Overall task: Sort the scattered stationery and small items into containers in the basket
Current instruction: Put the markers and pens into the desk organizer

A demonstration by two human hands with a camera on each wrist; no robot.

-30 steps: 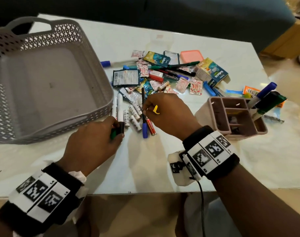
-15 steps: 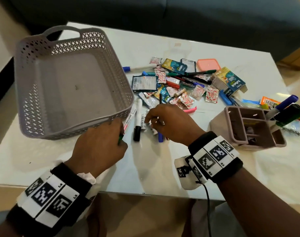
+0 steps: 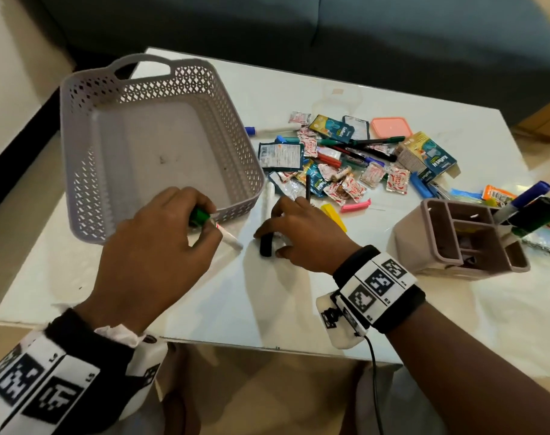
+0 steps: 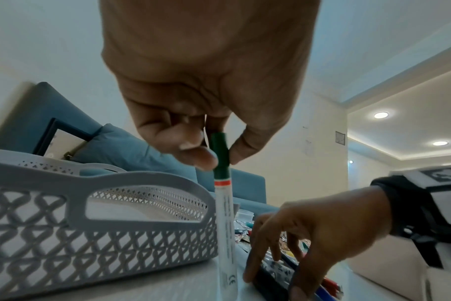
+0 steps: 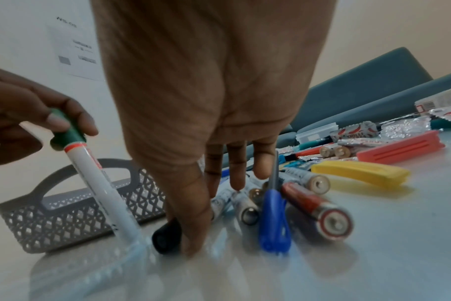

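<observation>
My left hand [image 3: 206, 222] pinches the green cap of a white marker [image 3: 228, 241] just outside the near right corner of the empty grey basket [image 3: 236, 130]. The marker [image 4: 225, 213] stands steeply tilted, its lower end on the table. My right hand [image 3: 269, 244] arches over loose markers and batteries, thumb and index finger pinching a black-capped marker [image 3: 266, 246] that lies on the table. In the right wrist view the thumb presses beside that black cap [image 5: 166, 238], with the other fingers touching white barrels behind it.
A pile of sachets, pens and markers [image 3: 339, 164] lies in mid-table, with a carton [image 3: 427, 158] and a pink lid [image 3: 389, 126]. A yellow clip [image 3: 333, 215] and batteries [image 5: 322, 215] lie beside my right hand. A beige divided organiser [image 3: 405, 243] holding markers stands at the right.
My left hand has raised the green-capped marker from lying flat to standing tilted. My right hand has let go of the yellow clip and moved down onto the black-capped marker.
</observation>
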